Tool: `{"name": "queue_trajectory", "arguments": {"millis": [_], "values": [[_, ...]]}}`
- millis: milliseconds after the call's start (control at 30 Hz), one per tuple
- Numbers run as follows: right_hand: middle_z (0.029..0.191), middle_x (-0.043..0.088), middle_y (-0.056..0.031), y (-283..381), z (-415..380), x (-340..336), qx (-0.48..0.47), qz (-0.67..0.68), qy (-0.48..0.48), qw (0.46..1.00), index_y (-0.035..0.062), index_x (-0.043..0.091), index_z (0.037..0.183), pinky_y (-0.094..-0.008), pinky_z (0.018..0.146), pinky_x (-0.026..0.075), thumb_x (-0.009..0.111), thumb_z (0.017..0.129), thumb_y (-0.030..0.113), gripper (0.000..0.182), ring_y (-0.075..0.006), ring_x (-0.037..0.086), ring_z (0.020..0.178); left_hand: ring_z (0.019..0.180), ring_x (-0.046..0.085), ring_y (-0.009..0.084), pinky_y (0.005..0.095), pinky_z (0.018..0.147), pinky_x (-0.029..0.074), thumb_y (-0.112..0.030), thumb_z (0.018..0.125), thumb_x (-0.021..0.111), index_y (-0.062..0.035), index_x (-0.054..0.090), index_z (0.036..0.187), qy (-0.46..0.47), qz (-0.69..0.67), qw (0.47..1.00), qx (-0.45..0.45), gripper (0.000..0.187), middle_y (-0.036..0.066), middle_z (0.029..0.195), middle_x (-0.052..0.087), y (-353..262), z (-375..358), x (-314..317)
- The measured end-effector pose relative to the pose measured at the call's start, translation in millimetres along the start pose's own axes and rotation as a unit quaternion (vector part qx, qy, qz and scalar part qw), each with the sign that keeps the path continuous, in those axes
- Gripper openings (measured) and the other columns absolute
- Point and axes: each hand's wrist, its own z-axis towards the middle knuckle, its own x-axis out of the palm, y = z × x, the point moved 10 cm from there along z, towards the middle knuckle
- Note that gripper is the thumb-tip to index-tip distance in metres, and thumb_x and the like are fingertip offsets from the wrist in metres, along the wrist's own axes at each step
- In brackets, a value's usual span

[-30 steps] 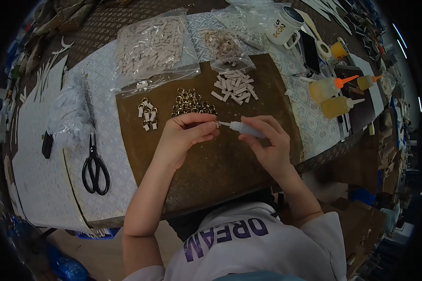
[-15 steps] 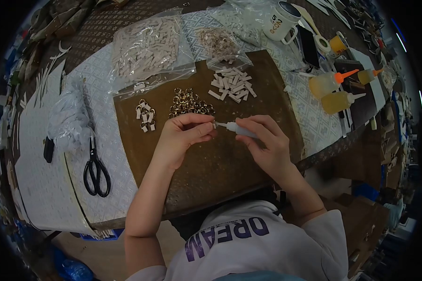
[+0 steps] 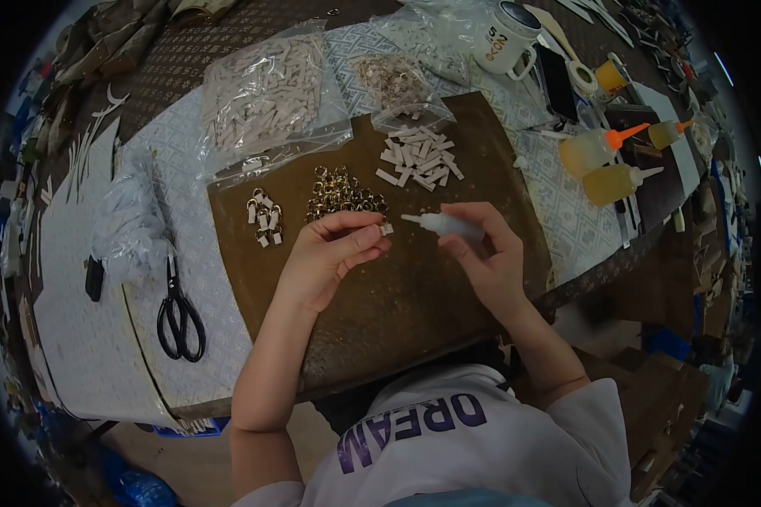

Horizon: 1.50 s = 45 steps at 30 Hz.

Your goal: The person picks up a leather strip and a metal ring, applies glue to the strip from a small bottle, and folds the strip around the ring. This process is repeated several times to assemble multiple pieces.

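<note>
My left hand (image 3: 336,258) pinches a small pale strip (image 3: 386,229) between thumb and fingertips. In my right hand (image 3: 489,253) is a small glue bottle (image 3: 451,225), its thin nozzle pointing left, a short gap from the strip. Just beyond my left fingers lies a heap of gold-coloured metal rings (image 3: 338,191). Left of that heap, several rings with pale strips looped on them (image 3: 265,218) are gathered. Loose pale strips (image 3: 418,157) are piled at the upper right of the brown mat (image 3: 380,313).
Clear bags of strips (image 3: 266,89) and small parts (image 3: 391,83) lie behind the mat. Black-handled scissors (image 3: 180,325) and crumpled plastic (image 3: 131,220) are on the left. A white mug (image 3: 506,42), a phone (image 3: 556,82) and bottles of yellowish liquid (image 3: 610,185) stand right.
My right hand has drawn the glue bottle back to the right, so its nozzle is now apart from the strip. My left hand still pinches the strip.
</note>
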Motion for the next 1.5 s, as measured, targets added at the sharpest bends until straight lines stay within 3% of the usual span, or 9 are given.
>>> {"name": "queue_trajectory", "arguments": {"millis": [167, 200, 333, 633, 933, 1033, 1233, 1333, 1500], "values": [[0.103, 0.060, -0.0079, -60, 7, -14, 0.148, 0.312, -0.046, 0.938, -0.0002, 0.050, 0.117, -0.0255, 0.078, 0.045, 0.055, 0.091, 0.019, 0.032, -0.0115, 0.056, 0.085, 0.079, 0.065, 0.0167, 0.0240, 0.072, 0.052, -0.005, 0.079, 0.067, 0.0018, 0.063, 0.100, -0.010, 0.011, 1.000, -0.001, 0.022, 0.009, 0.089, 0.065, -1, 1, -5], [0.100, 0.061, -0.0074, -64, 11, -20, 0.151, 0.323, -0.066, 0.932, 0.0015, 0.048, 0.122, -0.0252, 0.076, 0.045, 0.051, 0.094, 0.025, 0.037, -0.0109, 0.056, 0.085, 0.078, 0.065, 0.0164, 0.0237, 0.071, 0.052, -0.005, 0.080, 0.066, 0.0017, 0.063, 0.100, -0.012, 0.013, 1.000, 0.000, 0.021, 0.009, 0.088, 0.065, -1, 1, -5], [0.104, 0.060, -0.0069, -73, 30, -55, 0.104, 0.339, -0.121, 0.927, 0.0023, 0.045, 0.128, -0.0255, 0.079, 0.044, 0.051, 0.094, 0.024, 0.041, -0.0109, 0.056, 0.089, 0.076, 0.065, 0.0153, 0.0231, 0.069, 0.053, -0.003, 0.079, 0.066, 0.0011, 0.063, 0.098, -0.024, 0.029, 0.999, 0.005, 0.019, 0.008, 0.086, 0.066, -2, 1, -6], [0.113, 0.055, -0.0071, -79, 47, -76, 0.017, 0.235, -0.169, 0.957, 0.0010, 0.040, 0.131, -0.0272, 0.095, 0.039, 0.050, 0.091, 0.006, 0.041, -0.0141, 0.053, 0.105, 0.074, 0.064, 0.0147, 0.0236, 0.069, 0.052, -0.002, 0.079, 0.067, -0.0002, 0.063, 0.096, -0.036, 0.069, 0.997, 0.010, 0.018, 0.007, 0.085, 0.065, 1, 5, -8], [0.113, 0.054, -0.0067, -78, 48, -73, 0.003, 0.153, -0.161, 0.975, 0.0009, 0.043, 0.124, -0.0256, 0.093, 0.040, 0.051, 0.090, 0.004, 0.035, -0.0129, 0.052, 0.106, 0.075, 0.063, 0.0143, 0.0242, 0.069, 0.051, -0.003, 0.079, 0.067, -0.0001, 0.063, 0.095, -0.038, 0.077, 0.996, 0.016, 0.017, 0.007, 0.085, 0.065, 1, 7, -10], [0.118, 0.053, -0.0071, -79, 48, -70, 0.004, 0.138, -0.140, 0.981, 0.0022, 0.041, 0.127, -0.0278, 0.098, 0.035, 0.050, 0.091, 0.005, 0.037, -0.0150, 0.049, 0.113, 0.075, 0.063, 0.0138, 0.0241, 0.069, 0.050, -0.003, 0.078, 0.067, -0.0001, 0.063, 0.095, -0.038, 0.080, 0.996, 0.018, 0.017, 0.007, 0.084, 0.065, 1, 7, -10], [0.115, 0.054, -0.0067, -79, 48, -68, 0.006, 0.084, -0.133, 0.987, 0.0026, 0.044, 0.122, -0.0265, 0.095, 0.038, 0.051, 0.088, 0.000, 0.035, -0.0147, 0.049, 0.112, 0.075, 0.063, 0.0135, 0.0235, 0.068, 0.050, -0.001, 0.081, 0.064, -0.0026, 0.060, 0.093, -0.029, 0.092, 0.995, 0.026, 0.013, 0.006, 0.086, 0.064, 0, 6, -6], [0.113, 0.057, -0.0052, -79, 48, -67, -0.008, 0.067, -0.142, 0.988, 0.0027, 0.047, 0.116, -0.0250, 0.089, 0.041, 0.053, 0.087, -0.002, 0.031, -0.0121, 0.053, 0.104, 0.075, 0.062, 0.0133, 0.0234, 0.068, 0.050, -0.001, 0.081, 0.063, -0.0057, 0.056, 0.088, -0.021, 0.098, 0.994, 0.040, 0.011, 0.007, 0.087, 0.064, -2, 6, -4], [0.112, 0.058, -0.0043, -82, 49, -64, 0.003, 0.048, -0.128, 0.991, 0.0053, 0.048, 0.111, -0.0237, 0.084, 0.042, 0.054, 0.086, -0.002, 0.027, -0.0105, 0.054, 0.098, 0.073, 0.060, 0.0122, 0.0231, 0.067, 0.049, -0.002, 0.082, 0.063, -0.0105, 0.046, 0.078, -0.024, 0.108, 0.992, 0.057, 0.019, 0.007, 0.087, 0.062, -5, 4, -2]]}}
